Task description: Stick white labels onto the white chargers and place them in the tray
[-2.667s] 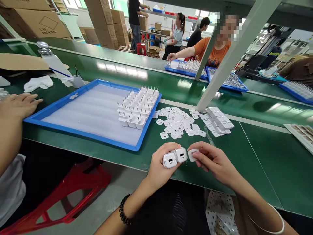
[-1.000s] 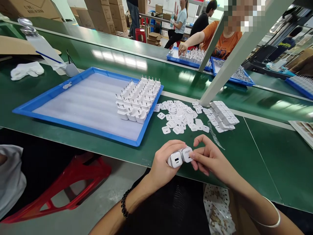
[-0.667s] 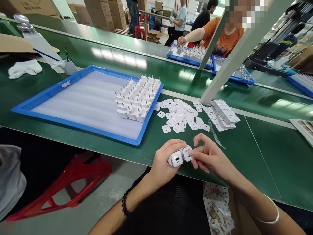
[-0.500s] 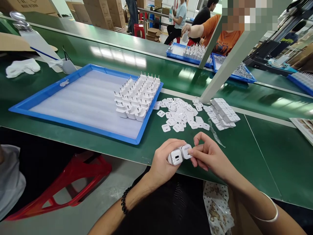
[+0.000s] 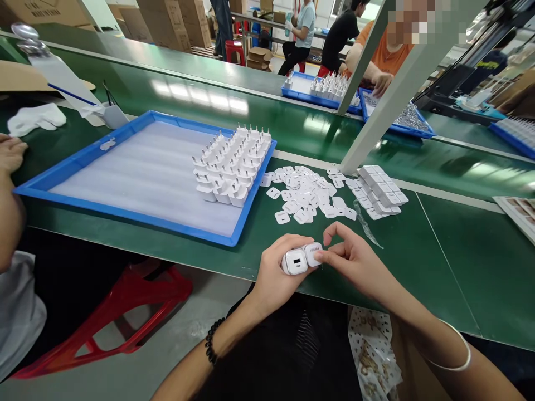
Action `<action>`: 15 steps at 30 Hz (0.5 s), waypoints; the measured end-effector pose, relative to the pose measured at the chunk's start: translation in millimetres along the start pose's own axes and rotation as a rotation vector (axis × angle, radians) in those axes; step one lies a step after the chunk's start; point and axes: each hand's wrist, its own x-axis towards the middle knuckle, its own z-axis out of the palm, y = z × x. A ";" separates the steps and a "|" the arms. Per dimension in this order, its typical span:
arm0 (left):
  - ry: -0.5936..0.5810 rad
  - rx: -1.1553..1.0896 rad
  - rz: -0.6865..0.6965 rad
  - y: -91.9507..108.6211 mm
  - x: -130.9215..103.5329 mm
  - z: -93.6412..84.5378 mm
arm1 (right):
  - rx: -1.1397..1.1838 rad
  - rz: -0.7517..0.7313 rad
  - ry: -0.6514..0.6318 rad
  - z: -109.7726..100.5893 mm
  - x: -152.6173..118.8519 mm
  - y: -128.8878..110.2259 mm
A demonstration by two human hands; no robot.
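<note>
My left hand (image 5: pixel 271 273) is closed around two white charger plugs held side by side above the green bench edge. The nearer charger (image 5: pixel 295 263) shows a face with a USB slot. On the second charger (image 5: pixel 312 255) the thumb of my right hand (image 5: pixel 353 253) presses against the right side of the face, with the index finger curled above. Ahead of my hands lies a loose pile of small white face plates (image 5: pixel 307 195). To its right are stacked white square blocks (image 5: pixel 382 192). Several white chargers (image 5: pixel 234 161) stand pins-up in a blue-rimmed tray (image 5: pixel 137 219).
A clear plastic strip (image 5: pixel 368 225) lies beside the blocks. A slanted post (image 5: pixel 378 100) rises behind them. At the left are a person's hand (image 5: pixel 12 151), a white glove (image 5: pixel 37 118) and a red stool (image 5: pixel 125 317). Across the bench, a person in orange reaches into a blue tray (image 5: pixel 418 132).
My hands and the chargers have shifted slightly left, with the thumb still on the second charger. A neighbour's arm has appeared at the left; the person in orange has lowered a hand to a tray.
</note>
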 end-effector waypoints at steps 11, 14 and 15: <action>-0.053 -0.170 -0.079 3.1 2.4 -6.9 | 0.312 -0.037 -0.255 -1.4 6.8 18.2; -0.043 -0.157 -0.046 3.0 2.5 -4.6 | 0.255 -0.047 -0.174 2.0 4.5 17.0; -0.037 -0.145 -0.032 3.0 2.2 -3.8 | 0.231 -0.053 -0.138 3.4 3.9 16.3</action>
